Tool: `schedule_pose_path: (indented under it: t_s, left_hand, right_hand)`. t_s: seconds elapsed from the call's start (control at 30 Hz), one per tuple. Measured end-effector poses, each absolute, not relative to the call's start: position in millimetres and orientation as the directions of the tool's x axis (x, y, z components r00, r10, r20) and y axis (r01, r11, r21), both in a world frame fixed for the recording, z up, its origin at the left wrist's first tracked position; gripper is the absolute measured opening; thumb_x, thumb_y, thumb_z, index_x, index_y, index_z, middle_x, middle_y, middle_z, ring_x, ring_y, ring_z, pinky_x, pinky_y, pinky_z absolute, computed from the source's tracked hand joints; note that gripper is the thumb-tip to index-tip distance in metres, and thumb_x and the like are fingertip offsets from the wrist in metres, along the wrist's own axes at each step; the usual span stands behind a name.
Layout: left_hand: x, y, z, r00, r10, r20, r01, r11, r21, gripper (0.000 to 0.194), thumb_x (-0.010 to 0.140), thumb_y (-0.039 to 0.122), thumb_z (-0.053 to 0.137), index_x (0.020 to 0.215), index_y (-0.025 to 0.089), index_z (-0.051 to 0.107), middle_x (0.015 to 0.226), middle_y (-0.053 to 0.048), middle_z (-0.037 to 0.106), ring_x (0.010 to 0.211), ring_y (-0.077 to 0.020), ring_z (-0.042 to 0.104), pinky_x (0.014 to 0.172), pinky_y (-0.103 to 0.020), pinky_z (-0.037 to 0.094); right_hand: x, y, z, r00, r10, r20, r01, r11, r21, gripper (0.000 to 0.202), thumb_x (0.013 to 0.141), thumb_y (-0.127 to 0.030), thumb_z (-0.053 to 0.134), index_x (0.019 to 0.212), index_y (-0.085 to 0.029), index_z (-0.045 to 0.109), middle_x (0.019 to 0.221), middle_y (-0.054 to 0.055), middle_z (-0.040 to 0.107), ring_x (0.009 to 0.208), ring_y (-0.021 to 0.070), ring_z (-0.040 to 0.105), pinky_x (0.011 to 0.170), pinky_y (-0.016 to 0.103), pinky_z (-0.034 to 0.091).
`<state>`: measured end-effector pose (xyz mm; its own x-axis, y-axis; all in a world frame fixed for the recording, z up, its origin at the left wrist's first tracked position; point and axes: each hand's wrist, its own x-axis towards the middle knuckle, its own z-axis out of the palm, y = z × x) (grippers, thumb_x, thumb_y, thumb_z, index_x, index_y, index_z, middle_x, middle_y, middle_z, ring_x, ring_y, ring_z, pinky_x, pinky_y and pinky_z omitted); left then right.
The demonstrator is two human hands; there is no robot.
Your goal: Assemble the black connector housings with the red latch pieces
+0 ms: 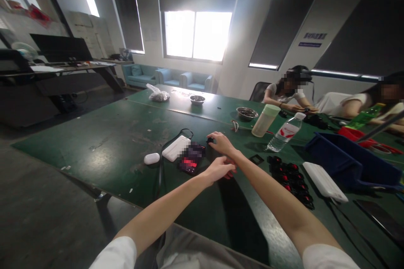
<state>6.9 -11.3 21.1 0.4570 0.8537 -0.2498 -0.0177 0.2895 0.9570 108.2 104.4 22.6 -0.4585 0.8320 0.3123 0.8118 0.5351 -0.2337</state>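
My right hand (221, 143) reaches across to the left, its fingers bent down at a small black part (210, 139) on the green table, beside the phone. Crossing just below the right forearm, my left hand (218, 170) has its fingers curled around small red pieces (232, 172); their exact kind is mostly hidden. The phone (191, 159) lies lit with a blurred screen, partly against a white power bank (175, 149). A white earbud case (152, 159) sits left of them. To the right of my forearm are several black-and-red parts (292, 178) in rows.
A water bottle (285, 132), a green-lidded bottle (265, 121) and a metal bowl (247, 113) stand ahead right. At right are a blue bin (350, 159), another white power bank (325, 181) and a dark phone (380, 220). A second bowl (197, 100) and plastic bag (158, 94) lie farther back. Two people sit at right.
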Motion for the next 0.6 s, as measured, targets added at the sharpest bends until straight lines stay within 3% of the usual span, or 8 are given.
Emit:
schedule_pose_path:
  t_s: [0.17,0.33,0.47,0.6]
  left_hand:
    - [9,-12,21,0.44,0.86,-0.256,-0.024,0.296,0.955,0.008,0.085,0.009,0.064,0.09,0.015,0.063,0.077,-0.001,0.07,0.058,-0.0096,0.061,0.057,-0.021,0.048]
    - [8,-12,18,0.309,0.935,-0.176,-0.105,0.217,0.971,0.017,0.081,0.004,0.063,0.091,0.016,0.058,0.076,0.001,0.066,0.06,-0.0093,0.061,0.057,-0.02,0.048]
    - [4,-13,11,0.189,0.979,0.078,0.012,-0.082,0.997,0.035,0.08,0.008,0.071,0.111,0.019,0.057,0.087,0.001,0.069,0.068,-0.012,0.065,0.066,-0.024,0.053]
    - [-1,-15,5,0.243,0.897,0.369,0.201,-0.419,0.885,0.058,0.079,0.016,0.078,0.132,0.023,0.054,0.114,-0.004,0.07,0.075,-0.0129,0.066,0.075,-0.029,0.055]
  right_hand:
    - [122,89,30,-0.434,0.818,0.377,0.808,0.539,-0.239,0.041,0.086,-0.015,0.072,0.126,-0.02,0.071,0.117,0.01,0.075,0.107,0.0268,0.068,0.099,0.042,0.055]
    - [155,60,42,-0.378,0.809,0.451,0.808,0.526,-0.265,0.043,0.085,-0.022,0.075,0.127,-0.02,0.069,0.11,0.009,0.074,0.099,0.027,0.069,0.087,0.041,0.058]
    - [179,26,45,-0.324,0.772,0.546,0.772,0.55,-0.319,0.042,0.087,-0.034,0.075,0.127,-0.021,0.067,0.101,0.007,0.073,0.09,0.0256,0.071,0.078,0.039,0.059]
    - [187,-9,44,-0.265,0.748,0.608,0.787,0.533,-0.312,0.039,0.09,-0.041,0.073,0.123,-0.022,0.067,0.098,0.006,0.071,0.084,0.0238,0.07,0.077,0.038,0.059]
